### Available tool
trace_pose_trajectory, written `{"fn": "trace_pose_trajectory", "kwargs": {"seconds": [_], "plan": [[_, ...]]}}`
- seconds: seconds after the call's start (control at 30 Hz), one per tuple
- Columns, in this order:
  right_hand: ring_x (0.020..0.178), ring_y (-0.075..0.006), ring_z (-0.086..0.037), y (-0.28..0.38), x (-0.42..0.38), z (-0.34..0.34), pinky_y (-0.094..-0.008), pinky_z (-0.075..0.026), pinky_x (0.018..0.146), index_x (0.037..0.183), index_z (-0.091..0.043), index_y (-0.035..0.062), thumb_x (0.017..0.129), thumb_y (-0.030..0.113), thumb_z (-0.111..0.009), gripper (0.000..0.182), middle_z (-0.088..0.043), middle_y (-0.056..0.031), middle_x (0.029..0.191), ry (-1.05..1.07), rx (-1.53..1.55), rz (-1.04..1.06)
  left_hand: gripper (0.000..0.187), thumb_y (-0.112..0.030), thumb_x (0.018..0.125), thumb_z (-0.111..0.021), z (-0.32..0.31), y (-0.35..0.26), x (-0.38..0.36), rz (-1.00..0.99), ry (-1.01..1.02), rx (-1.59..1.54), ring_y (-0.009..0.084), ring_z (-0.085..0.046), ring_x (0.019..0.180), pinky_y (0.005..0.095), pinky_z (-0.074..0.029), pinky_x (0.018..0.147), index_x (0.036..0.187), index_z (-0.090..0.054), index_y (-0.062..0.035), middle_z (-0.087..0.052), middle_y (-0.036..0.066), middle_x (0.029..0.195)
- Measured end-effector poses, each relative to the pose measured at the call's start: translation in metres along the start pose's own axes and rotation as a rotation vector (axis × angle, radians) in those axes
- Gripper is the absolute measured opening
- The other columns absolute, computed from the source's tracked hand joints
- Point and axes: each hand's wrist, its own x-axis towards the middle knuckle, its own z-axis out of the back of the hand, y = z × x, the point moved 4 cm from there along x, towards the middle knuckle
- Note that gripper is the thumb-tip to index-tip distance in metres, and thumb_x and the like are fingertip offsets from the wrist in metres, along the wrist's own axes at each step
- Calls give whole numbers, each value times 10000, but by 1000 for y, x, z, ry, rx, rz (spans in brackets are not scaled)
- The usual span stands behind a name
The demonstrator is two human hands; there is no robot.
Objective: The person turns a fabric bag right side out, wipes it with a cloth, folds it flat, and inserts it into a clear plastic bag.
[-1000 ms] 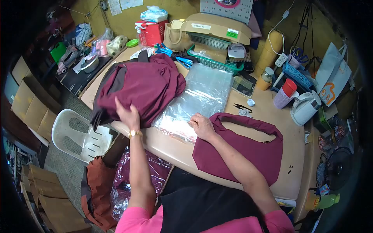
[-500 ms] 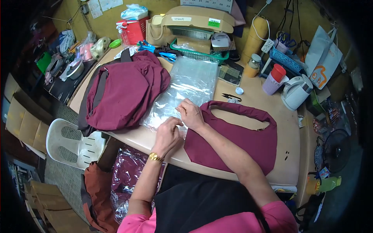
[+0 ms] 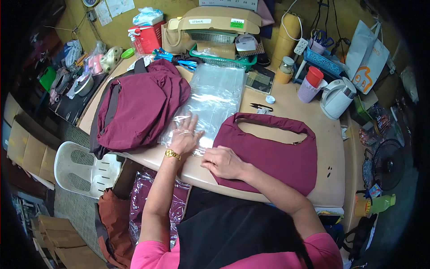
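Observation:
A stack of clear plastic bags [image 3: 217,89] lies on the table. My left hand [image 3: 185,136], with a gold watch at its wrist, rests on its near end with the fingers spread. Just to the right, my right hand [image 3: 222,162] is curled at the left edge of a flat maroon shoulder bag [image 3: 273,161]; whether its fingers hold anything is hidden. On the left a pile of maroon bags [image 3: 139,107] touches the plastic stack.
Black thread snips [image 3: 261,107] and a small white lid [image 3: 270,99] lie beyond the maroon bag. A white kettle [image 3: 338,98] and a lilac cup [image 3: 308,89] stand at the right. Green baskets [image 3: 245,62] sit at the back. A white chair [image 3: 85,168] stands left.
My left hand has opened and flattened onto the plastic. My right hand has come down towards me, from over the plastic to the maroon bag's edge. The view has shifted slightly.

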Motion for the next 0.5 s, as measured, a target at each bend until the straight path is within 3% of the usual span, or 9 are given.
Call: {"fn": "trace_pose_trajectory", "kwargs": {"seconds": [0.1, 0.17, 0.2, 0.23, 0.3, 0.37, 0.43, 0.47, 0.5], "plan": [[826, -245, -621, 6, -23, 11, -373, -457, 756, 856, -657, 82, 871, 182, -689, 106, -615, -59, 839, -69, -138, 62, 739, -555, 1018, -410, 12, -11, 2, -115, 111, -136, 360, -231, 1520, 544, -122, 1236, 1588, -286, -100, -198, 162, 1666], [989, -238, -612, -3, -44, 32, -413, -415, 911, 972, -678, 102, 857, 244, -715, 187, -637, -51, 988, -139, -289, -15, 753, -545, 1018, -415, 24, -4, -2, 11, -355, 8, 369, -237, 1512, 532, -130, 1237, 1578, -289, -57, -229, 198, 1645], [1080, -249, -597, -6, -55, 48, -441, -393, 970, 1034, -680, 104, 851, 267, -723, 249, -636, -65, 1072, -187, -374, -83, 753, -521, 1011, -448, 13, 5, -2, 143, -251, -32, 373, -217, 1515, 537, -148, 1232, 1558, -314, -22, -249, 227, 1626], [1323, -324, -463, -17, -69, 59, -543, -301, 1099, 1257, -626, 117, 855, 325, -734, 465, -548, -137, 1341, -98, -451, -285, 753, -521, 1011, -448, 5, 5, 0, 137, -249, -32, 373, -217, 1515, 537, -148, 1232, 1558, -314, -22, -249, 227, 1626], [1451, -397, -296, -29, -98, 76, -624, -194, 1166, 1442, -512, 160, 904, 423, -683, 623, -401, -190, 1519, -90, -640, -587, 738, -486, 1003, -490, 6, -8, 4, 144, -176, 168, 397, -271, 1487, 539, -197, 1213, 1560, -317, -33, -268, 248, 1611], [1472, -411, -253, -60, -131, 62, -644, -149, 1177, 1485, -465, 185, 922, 468, -647, 656, -353, -198, 1558, -48, -639, -656, 706, -469, 993, -522, 1, -10, 6, 72, -221, 154, 387, -305, 1474, 558, -218, 1197, 1537, -369, -47, -287, 233, 1610], [1494, -424, -210, -75, -143, 58, -664, -103, 1188, 1529, -418, 211, 941, 513, -610, 689, -305, -205, 1596, -13, -640, -725, 673, -466, 982, -548, 2, 3, 18, -3, -42, -285, 353, -321, 1478, 590, -199, 1195, 1509, -424, -66, -348, 202, 1593], [1494, -419, -214, -74, -142, 59, -661, -98, 1192, 1531, -416, 214, 948, 532, -588, 686, -306, -205, 1597, -18, -637, -734, 613, -436, 959, -600, 10, 0, 12, 14, -238, -284, 309, -337, 1478, 579, -213, 1195, 1449, -509, -79, -417, 173, 1562], [1494, -413, -219, -73, -142, 58, -658, -93, 1196, 1533, -414, 216, 955, 550, -565, 684, -307, -205, 1597, -23, -633, -744, 613, -436, 959, -600, 8, -1, 9, 13, -236, -286, 309, -337, 1478, 579, -213, 1195, 1449, -509, -79, -417, 173, 1562]]}}
